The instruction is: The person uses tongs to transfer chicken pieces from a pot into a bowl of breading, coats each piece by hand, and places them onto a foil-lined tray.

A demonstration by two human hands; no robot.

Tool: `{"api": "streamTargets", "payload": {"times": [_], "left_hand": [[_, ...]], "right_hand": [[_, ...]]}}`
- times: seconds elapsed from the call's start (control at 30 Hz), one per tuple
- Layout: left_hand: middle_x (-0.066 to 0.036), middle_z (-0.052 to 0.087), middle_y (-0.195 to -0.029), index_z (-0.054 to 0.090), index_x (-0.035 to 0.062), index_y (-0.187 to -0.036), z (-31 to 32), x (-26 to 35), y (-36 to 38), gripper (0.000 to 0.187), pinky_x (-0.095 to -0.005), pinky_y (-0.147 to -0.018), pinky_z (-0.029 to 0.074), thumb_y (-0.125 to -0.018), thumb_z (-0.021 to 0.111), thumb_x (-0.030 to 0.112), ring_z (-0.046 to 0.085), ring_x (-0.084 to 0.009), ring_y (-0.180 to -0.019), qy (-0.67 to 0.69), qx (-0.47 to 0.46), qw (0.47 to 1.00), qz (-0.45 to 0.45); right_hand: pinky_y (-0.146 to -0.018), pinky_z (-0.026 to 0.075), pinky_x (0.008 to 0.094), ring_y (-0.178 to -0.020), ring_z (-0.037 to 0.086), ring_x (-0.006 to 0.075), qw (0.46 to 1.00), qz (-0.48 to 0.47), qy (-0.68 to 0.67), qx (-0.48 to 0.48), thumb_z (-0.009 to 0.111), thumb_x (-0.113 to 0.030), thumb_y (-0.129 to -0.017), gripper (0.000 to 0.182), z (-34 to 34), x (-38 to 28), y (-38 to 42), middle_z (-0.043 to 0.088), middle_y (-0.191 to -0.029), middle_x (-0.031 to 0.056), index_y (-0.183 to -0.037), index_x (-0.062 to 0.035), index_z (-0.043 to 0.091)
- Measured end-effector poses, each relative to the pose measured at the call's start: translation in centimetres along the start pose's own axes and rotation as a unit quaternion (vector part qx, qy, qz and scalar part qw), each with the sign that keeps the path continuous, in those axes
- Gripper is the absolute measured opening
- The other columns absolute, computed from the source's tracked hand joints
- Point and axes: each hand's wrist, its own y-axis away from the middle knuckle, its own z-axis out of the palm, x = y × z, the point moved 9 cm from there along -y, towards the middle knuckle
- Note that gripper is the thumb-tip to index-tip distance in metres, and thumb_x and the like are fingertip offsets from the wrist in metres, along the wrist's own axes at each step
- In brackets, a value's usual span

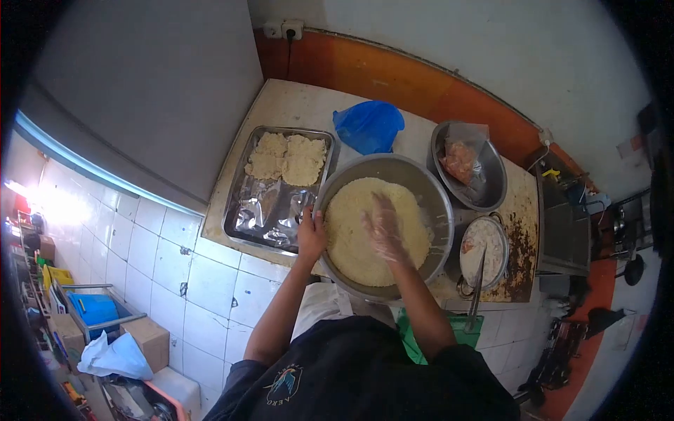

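A large metal bowl holds a broad layer of pale yellow breadcrumbs. My left hand grips the bowl's left rim, beside the tray. Over the crumbs lies my right hand, in a clear plastic glove, its fingers stretched out and slightly blurred. Whether anything is under the palm is hidden. To the left, a metal tray carries flat, crumb-coated pieces at its far end and shiny clear plastic sheet at its near end.
Right of the bowl stands a pot of whitish batter with a metal utensil leaning in it. Behind it, a grey basin holds a plastic bag of pinkish meat. A blue plastic bag lies near the wall.
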Motion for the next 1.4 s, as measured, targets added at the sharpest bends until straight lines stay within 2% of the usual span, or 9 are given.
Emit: {"api": "streamTargets", "payload": {"times": [0.1, 0.2, 0.53, 0.73, 0.83, 1.0, 1.1, 1.23, 1.4], "left_hand": [[-0.029, 0.062, -0.096, 0.046, 0.0004, -0.119, 0.2, 0.0, -0.1, 0.034, -0.0501, -0.076, 0.046, -0.098, 0.042, 0.027, 0.059, -0.0472, -0.091, -0.023, 0.024, 0.999, 0.039], [-0.030, 0.062, -0.096, 0.046, -0.0001, -0.119, -0.2, 0.8, 0.0, 0.035, -0.0509, -0.076, 0.045, -0.098, 0.041, 0.028, 0.059, -0.0483, -0.091, -0.038, 0.032, 0.998, 0.031], [-0.030, 0.061, -0.100, 0.046, -0.0018, -0.120, -0.1, 1.4, -0.7, 0.036, -0.0478, -0.079, 0.046, -0.098, 0.042, 0.027, 0.058, -0.0465, -0.097, -0.018, 0.023, 0.998, 0.052], [-0.029, 0.062, -0.098, 0.045, -0.0001, -0.119, 0.1, 0.5, 0.2, 0.033, -0.0473, -0.078, 0.047, -0.098, 0.043, 0.026, 0.060, -0.0462, -0.095, -0.050, 0.019, 0.998, 0.014], [-0.029, 0.062, -0.097, 0.045, 0.0011, -0.118, 0.3, 1.1, 0.0, 0.033, -0.0487, -0.077, 0.046, -0.098, 0.042, 0.028, 0.059, -0.0476, -0.092, -0.028, 0.013, 0.999, 0.020], [-0.029, 0.062, -0.098, 0.045, 0.0018, -0.119, 0.5, -0.1, 0.0, 0.034, -0.0487, -0.076, 0.047, -0.098, 0.042, 0.029, 0.060, -0.0469, -0.093, -0.030, 0.025, 0.999, 0.025], [-0.028, 0.062, -0.098, 0.046, 0.0018, -0.119, 0.1, 0.6, 0.2, 0.035, -0.0486, -0.076, 0.047, -0.098, 0.042, 0.029, 0.060, -0.0466, -0.093, -0.009, 0.028, 0.999, 0.028], [-0.028, 0.063, -0.098, 0.046, 0.0019, -0.120, 0.2, 0.6, 0.3, 0.035, -0.0487, -0.076, 0.047, -0.098, 0.042, 0.029, 0.061, -0.0460, -0.092, -0.031, 0.043, 0.998, 0.030], [-0.028, 0.063, -0.097, 0.047, 0.0019, -0.119, 0.5, 0.6, 0.1, 0.035, -0.0484, -0.076, 0.047, -0.098, 0.042, 0.029, 0.061, -0.0461, -0.091, -0.025, 0.012, 0.999, 0.020]], "right_hand": [[-0.108, 0.016, 0.0604, -0.137, 0.022, 0.0428, 0.953, 0.028, 0.294, -0.070, 0.045, -0.042, -0.093, 0.063, 4.4, -0.1, 1.7, 0.024, -0.149, 0.0242, -0.146, -0.0107, 0.030], [-0.109, 0.004, 0.0634, -0.141, 0.005, 0.0459, 0.937, 0.105, 0.267, -0.197, 0.039, -0.048, -0.093, 0.068, 6.6, 2.0, 0.8, 0.008, -0.155, 0.0193, -0.149, -0.0131, 0.023], [-0.109, 0.000, 0.0634, -0.140, 0.005, 0.0488, 0.984, 0.011, 0.174, -0.038, 0.042, -0.055, -0.090, 0.077, 4.3, 3.0, -1.1, 0.008, -0.155, 0.0210, -0.150, -0.0125, 0.019], [-0.108, 0.011, 0.0639, -0.137, 0.015, 0.0506, 0.952, 0.150, 0.215, -0.158, 0.041, -0.053, -0.090, 0.074, 5.5, 6.8, 0.9, 0.015, -0.153, 0.0228, -0.149, -0.0120, 0.023], [-0.106, 0.015, 0.0668, -0.136, 0.016, 0.0520, 0.971, 0.052, 0.211, 0.098, 0.042, -0.052, -0.090, 0.073, 3.7, 3.5, -0.4, 0.016, -0.153, 0.0225, -0.148, -0.0123, 0.025], [-0.108, 0.025, 0.0535, -0.138, 0.024, 0.0421, 0.958, 0.071, 0.254, -0.114, 0.046, -0.049, -0.089, 0.070, 4.0, 0.7, -0.5, 0.028, -0.149, 0.0229, -0.143, -0.0062, 0.035], [-0.113, 0.019, 0.0474, -0.141, 0.019, 0.0356, 0.985, 0.126, -0.009, -0.114, 0.050, -0.055, -0.086, 0.078, 4.8, 7.2, -0.4, 0.025, -0.151, 0.0181, -0.144, -0.0061, 0.033], [-0.100, 0.038, 0.0432, -0.125, 0.045, 0.0339, 0.990, 0.050, 0.127, -0.035, 0.064, -0.049, -0.078, 0.074, 6.2, 14.4, 2.9, 0.047, -0.134, 0.0214, -0.133, -0.0026, 0.046], [-0.098, 0.041, 0.0406, -0.114, 0.052, 0.0313, 0.931, 0.214, -0.007, -0.295, 0.072, -0.049, -0.072, 0.079, 4.6, 12.6, 1.7, 0.056, -0.123, 0.0142, -0.132, -0.0041, 0.048]]}}
